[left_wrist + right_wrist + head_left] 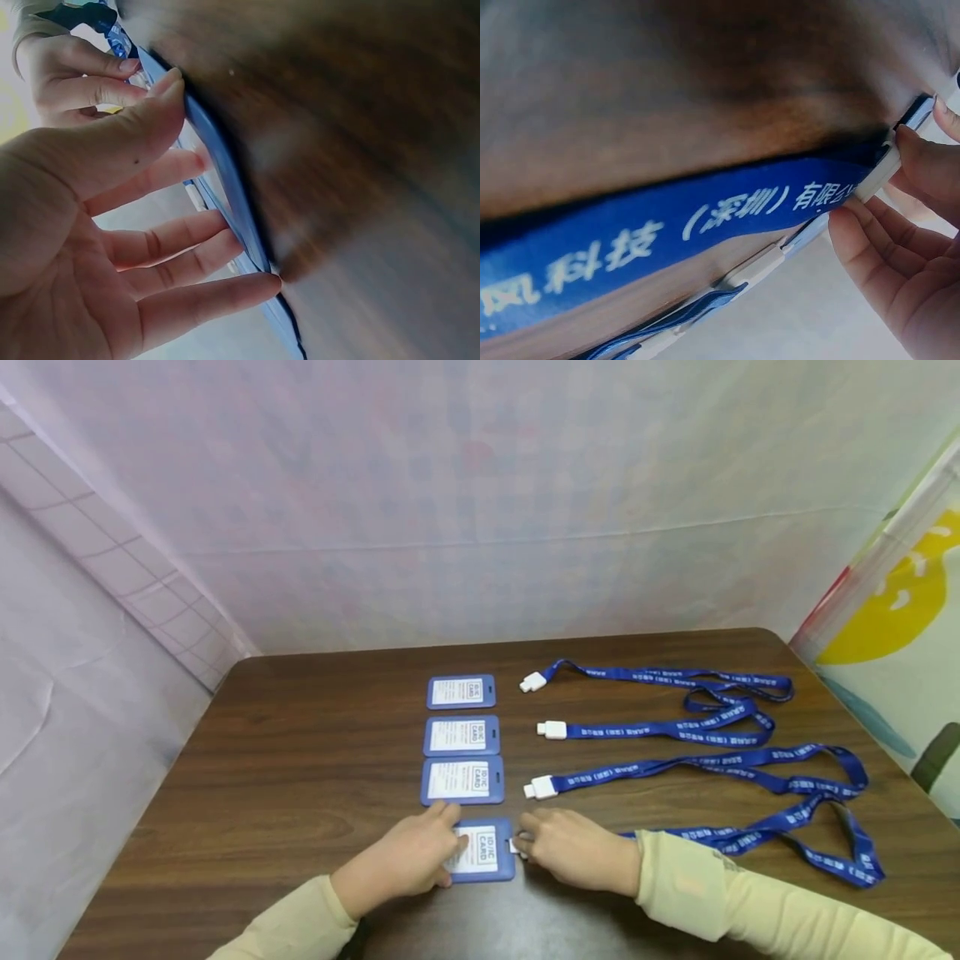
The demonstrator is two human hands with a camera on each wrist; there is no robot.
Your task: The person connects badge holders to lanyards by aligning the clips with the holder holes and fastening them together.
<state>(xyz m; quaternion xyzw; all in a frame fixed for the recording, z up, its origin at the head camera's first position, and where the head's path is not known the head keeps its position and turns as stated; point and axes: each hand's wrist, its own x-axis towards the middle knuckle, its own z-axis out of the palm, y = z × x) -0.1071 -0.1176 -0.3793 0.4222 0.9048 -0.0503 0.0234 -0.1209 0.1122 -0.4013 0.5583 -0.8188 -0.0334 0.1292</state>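
The nearest blue ID card holder (491, 870) lies flat on the table, its slotted end to the right. My left hand (412, 853) grips its left part, thumb along the near edge and fingertips at the far edge. In the left wrist view the thumb and fingers span the card holder (210, 142). My right hand (573, 850) pinches a white plastic clip (877, 174) between thumb and fingers, right at the slotted end. From that clip a blue lanyard (757, 837) with white lettering runs off to the right. The fingers partly hide the clip in the head view.
Three more blue card holders (463, 779) form a column behind the left hand. Three lanyards (637, 770) with white clips lie to their right, loops toward the table's right side. The brown wooden table (285, 760) meets a pale cloth (487, 510) at the back.
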